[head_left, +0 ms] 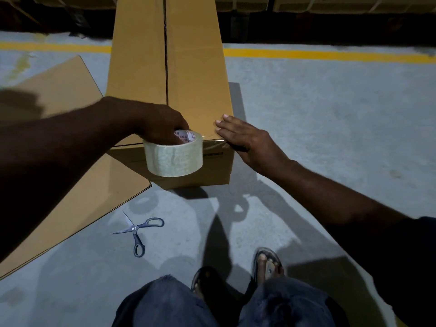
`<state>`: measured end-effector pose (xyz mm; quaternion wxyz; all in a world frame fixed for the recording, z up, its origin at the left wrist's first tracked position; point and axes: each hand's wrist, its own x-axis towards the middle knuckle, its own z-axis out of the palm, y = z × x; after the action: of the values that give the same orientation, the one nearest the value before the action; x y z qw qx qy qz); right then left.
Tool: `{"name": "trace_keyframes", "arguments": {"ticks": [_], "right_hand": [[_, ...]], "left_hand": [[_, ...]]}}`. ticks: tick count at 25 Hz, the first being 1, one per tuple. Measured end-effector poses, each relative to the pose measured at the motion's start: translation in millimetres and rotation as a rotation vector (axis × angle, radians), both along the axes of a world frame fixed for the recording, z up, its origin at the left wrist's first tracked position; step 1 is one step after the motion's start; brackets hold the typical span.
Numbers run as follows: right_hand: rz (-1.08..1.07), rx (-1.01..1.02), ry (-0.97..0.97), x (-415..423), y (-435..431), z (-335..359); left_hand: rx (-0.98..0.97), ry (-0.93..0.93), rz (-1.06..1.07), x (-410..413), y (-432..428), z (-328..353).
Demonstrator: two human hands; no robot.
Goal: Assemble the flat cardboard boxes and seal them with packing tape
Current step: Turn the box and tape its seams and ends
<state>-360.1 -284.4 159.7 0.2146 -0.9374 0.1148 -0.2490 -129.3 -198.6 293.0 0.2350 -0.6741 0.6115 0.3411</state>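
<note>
grey-handled steel scissors (136, 230) lie open on the concrete floor (330, 138). the left hand (162, 126) grips a clear packing-tape roll (173, 159), fingers through its core. the right hand (243, 140), flat, presses tape onto the near right corner of the tall brown cardboard box (195, 79). sealing looks under way, and next comes a taut pull. the core's red lettering is unreadable.

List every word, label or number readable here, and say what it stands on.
No text here can be read in full.
Tape roll: red print on the white inner core, partly hidden by the left hand; too blurred to read.
Cardboard box: small dark printed strip on the near face; too small to read.
Scissors: no marking shows.
</note>
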Motion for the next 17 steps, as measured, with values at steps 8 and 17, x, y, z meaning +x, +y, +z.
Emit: {"name": "trace_keyframes", "arguments": {"ticks": [8, 17], "right_hand": [[-0.076, -0.042, -0.033, -7.4, 2.8, 6.5], [-0.173, -0.308, 0.131, 27.0, 15.0, 30.8]], "left_hand": [[-0.026, -0.259, 0.078, 120.5, 66.3, -27.6], [-0.112, -0.167, 0.095, 88.6, 69.0, 4.3]]}}
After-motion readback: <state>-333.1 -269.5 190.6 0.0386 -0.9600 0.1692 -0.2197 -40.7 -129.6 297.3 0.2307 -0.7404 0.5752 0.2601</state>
